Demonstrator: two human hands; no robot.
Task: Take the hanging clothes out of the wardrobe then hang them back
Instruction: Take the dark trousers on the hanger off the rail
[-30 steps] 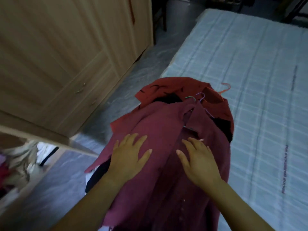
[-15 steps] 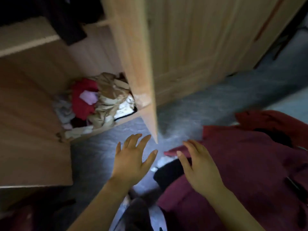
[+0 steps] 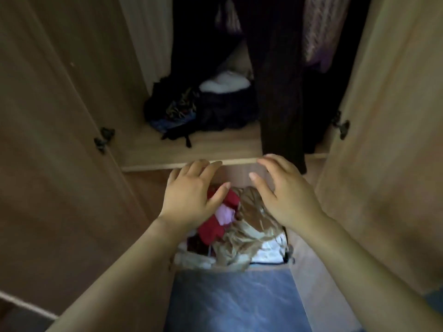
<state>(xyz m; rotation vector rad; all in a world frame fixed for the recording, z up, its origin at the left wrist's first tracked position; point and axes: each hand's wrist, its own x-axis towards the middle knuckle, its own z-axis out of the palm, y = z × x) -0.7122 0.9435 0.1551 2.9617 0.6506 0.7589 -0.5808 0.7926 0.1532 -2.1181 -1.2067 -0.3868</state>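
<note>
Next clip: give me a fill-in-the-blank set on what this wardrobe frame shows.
1. Both wardrobe doors stand ____.
2. The left hand and the right hand hold ____.
3. The red cloth lies in the compartment ____ the shelf.
Missing words: open; nothing; below.

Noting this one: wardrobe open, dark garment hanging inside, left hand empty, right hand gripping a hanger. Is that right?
Not quite. The head view shows the right hand gripping no hanger: it is empty too, fingers relaxed. The rest stands: wardrobe open, dark garment hanging inside, left hand empty.
</note>
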